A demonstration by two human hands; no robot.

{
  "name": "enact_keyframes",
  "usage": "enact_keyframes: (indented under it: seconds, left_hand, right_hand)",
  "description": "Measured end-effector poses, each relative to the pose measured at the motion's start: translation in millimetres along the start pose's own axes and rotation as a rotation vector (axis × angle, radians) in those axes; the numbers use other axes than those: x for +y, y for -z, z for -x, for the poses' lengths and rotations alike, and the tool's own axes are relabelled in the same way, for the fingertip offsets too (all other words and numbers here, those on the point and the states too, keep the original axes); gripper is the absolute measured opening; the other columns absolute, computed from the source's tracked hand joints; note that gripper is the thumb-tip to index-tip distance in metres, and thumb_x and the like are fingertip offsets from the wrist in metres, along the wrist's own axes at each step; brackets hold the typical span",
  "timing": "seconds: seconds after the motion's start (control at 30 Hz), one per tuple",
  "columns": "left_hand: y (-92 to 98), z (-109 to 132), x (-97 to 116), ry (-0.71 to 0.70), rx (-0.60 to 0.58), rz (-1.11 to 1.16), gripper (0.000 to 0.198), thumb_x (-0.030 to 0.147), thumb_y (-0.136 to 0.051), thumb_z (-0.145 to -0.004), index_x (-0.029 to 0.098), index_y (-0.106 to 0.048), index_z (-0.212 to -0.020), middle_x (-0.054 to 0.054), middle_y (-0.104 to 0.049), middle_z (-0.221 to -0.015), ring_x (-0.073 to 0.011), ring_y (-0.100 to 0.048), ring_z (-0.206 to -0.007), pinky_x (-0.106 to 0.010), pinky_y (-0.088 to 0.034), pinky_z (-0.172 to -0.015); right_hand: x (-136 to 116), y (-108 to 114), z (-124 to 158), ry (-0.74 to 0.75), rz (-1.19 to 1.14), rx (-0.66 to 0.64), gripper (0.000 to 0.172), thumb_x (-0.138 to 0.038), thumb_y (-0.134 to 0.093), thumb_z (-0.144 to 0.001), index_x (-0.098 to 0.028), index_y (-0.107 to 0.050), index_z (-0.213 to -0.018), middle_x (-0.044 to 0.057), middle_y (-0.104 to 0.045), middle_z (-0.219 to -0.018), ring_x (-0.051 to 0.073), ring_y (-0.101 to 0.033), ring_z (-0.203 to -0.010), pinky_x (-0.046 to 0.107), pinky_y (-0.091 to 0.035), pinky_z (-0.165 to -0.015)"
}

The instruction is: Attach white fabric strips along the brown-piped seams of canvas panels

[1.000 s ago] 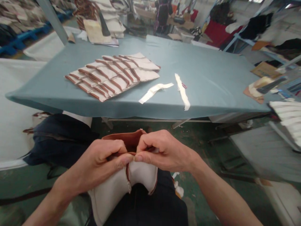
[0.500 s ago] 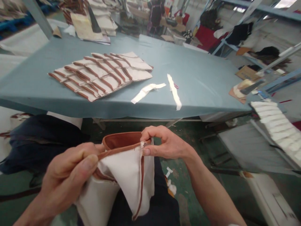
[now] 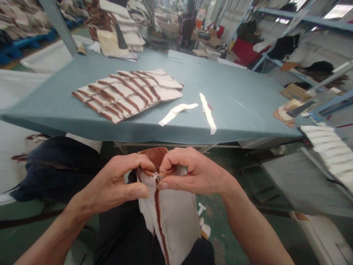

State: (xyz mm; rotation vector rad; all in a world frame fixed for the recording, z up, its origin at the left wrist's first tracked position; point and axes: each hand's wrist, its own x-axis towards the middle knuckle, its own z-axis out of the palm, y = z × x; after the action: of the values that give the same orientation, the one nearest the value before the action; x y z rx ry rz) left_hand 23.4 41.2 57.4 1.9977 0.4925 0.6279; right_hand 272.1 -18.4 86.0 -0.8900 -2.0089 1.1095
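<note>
A cream fabric piece with brown trim hangs over my lap, a brown seam running down its middle. My left hand pinches its top edge from the left, fingers closed. My right hand grips the same top edge from the right, fingers curled shut. Both thumbs meet at the seam. A brown lining shows above my fingers.
A long table with a blue-grey cover stands ahead. On it lie several overlapping cream pieces with brown trim and two white strips. Stacked white pieces sit at the right. Dark cloth lies at the left.
My hands, spread apart half a second ago with the piece opened out, have come back together at its top edge. The piece now hangs folded with the seam in the middle.
</note>
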Motion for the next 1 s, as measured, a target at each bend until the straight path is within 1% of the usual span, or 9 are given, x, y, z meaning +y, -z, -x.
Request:
enact_keyframes:
  seconds: [0.1,0.2,0.27,0.43,0.63,0.7,0.8,0.9,1.0]
  left_hand:
    - [-5.7,-9,5,0.047,-0.032,0.043,0.039,0.052,-0.085,-0.09,0.017,-0.072,-0.079,0.004,-0.066,-0.069,-0.0113,-0.056,-0.061,-0.019,-0.044,-0.059]
    - [-6.8,-10,6,0.088,-0.081,0.076,0.038,0.045,-0.081,-0.093,0.017,-0.065,-0.071,0.005,-0.056,-0.065,-0.0094,-0.047,-0.058,-0.019,-0.039,-0.054]
    - [-5.8,-9,5,0.116,-0.114,0.095,0.036,0.04,-0.077,-0.095,0.017,-0.065,-0.071,0.006,-0.052,-0.063,-0.0084,-0.043,-0.056,-0.018,-0.036,-0.052]
    - [-3.4,-3,6,0.157,-0.125,0.101,0.031,0.037,-0.071,-0.097,0.016,-0.071,-0.075,0.004,-0.058,-0.064,-0.0086,-0.047,-0.057,-0.017,-0.039,-0.052]
    - [-1.9,2,4,0.128,-0.11,0.022,0.028,0.034,-0.067,-0.102,0.016,-0.079,-0.084,0.003,-0.064,-0.065,-0.0096,-0.052,-0.058,-0.017,-0.041,-0.054]
    - [-1.4,3,2,0.132,-0.102,0.012,0.027,0.034,-0.067,-0.102,0.016,-0.08,-0.086,0.003,-0.065,-0.066,-0.0097,-0.052,-0.058,-0.017,-0.041,-0.054]
    - [-0.8,5,0,0.125,-0.094,-0.001,0.025,0.031,-0.066,-0.103,0.017,-0.081,-0.089,0.003,-0.067,-0.068,-0.0091,-0.053,-0.058,-0.016,-0.041,-0.054]
    - [-1.3,8,0,0.114,-0.088,-0.003,0.026,0.03,-0.062,-0.104,0.017,-0.081,-0.09,0.003,-0.069,-0.071,-0.0092,-0.055,-0.06,-0.016,-0.042,-0.055]
    - [-3.5,10,2,0.123,-0.067,-0.042,0.029,0.031,-0.061,-0.103,0.017,-0.08,-0.086,0.004,-0.066,-0.067,-0.0089,-0.054,-0.058,-0.017,-0.041,-0.053]
  right_hand:
    - [3,-4,-1,0.012,0.108,-0.003,0.025,-0.035,-0.077,-0.102,-0.017,-0.067,-0.087,-0.002,-0.068,-0.082,0.011,-0.059,-0.074,0.023,-0.042,-0.07]
    - [4,-6,0,-0.006,0.199,-0.014,0.022,-0.03,-0.077,-0.102,-0.018,-0.066,-0.087,-0.002,-0.068,-0.082,0.011,-0.058,-0.075,0.024,-0.042,-0.072]
    - [3,-7,0,-0.03,0.223,-0.02,0.021,-0.028,-0.076,-0.101,-0.019,-0.065,-0.086,-0.002,-0.066,-0.081,0.011,-0.057,-0.073,0.024,-0.042,-0.072]
    - [7,-9,-2,-0.047,0.153,-0.031,0.02,-0.024,-0.074,-0.1,-0.018,-0.065,-0.083,-0.003,-0.064,-0.079,0.01,-0.056,-0.072,0.023,-0.041,-0.071]
    - [26,-13,-5,-0.155,-0.086,-0.073,0.03,-0.043,-0.075,-0.1,-0.017,-0.067,-0.088,-0.002,-0.065,-0.081,0.011,-0.055,-0.073,0.023,-0.042,-0.068]
    - [31,-15,-5,-0.193,-0.116,-0.066,0.031,-0.045,-0.075,-0.099,-0.017,-0.066,-0.089,-0.002,-0.065,-0.081,0.011,-0.054,-0.072,0.023,-0.042,-0.066]
    - [33,-20,-3,-0.172,-0.007,-0.008,0.027,-0.041,-0.071,-0.101,-0.017,-0.066,-0.09,0.0,-0.069,-0.084,0.012,-0.059,-0.074,0.024,-0.045,-0.07]
    - [31,-26,-1,-0.094,0.152,0.077,0.021,-0.036,-0.07,-0.101,-0.018,-0.067,-0.092,0.001,-0.074,-0.088,0.013,-0.063,-0.078,0.026,-0.047,-0.076]
    - [28,-30,1,-0.018,0.258,0.151,0.013,-0.031,-0.071,-0.098,-0.018,-0.067,-0.094,0.002,-0.076,-0.09,0.014,-0.066,-0.079,0.026,-0.048,-0.077]
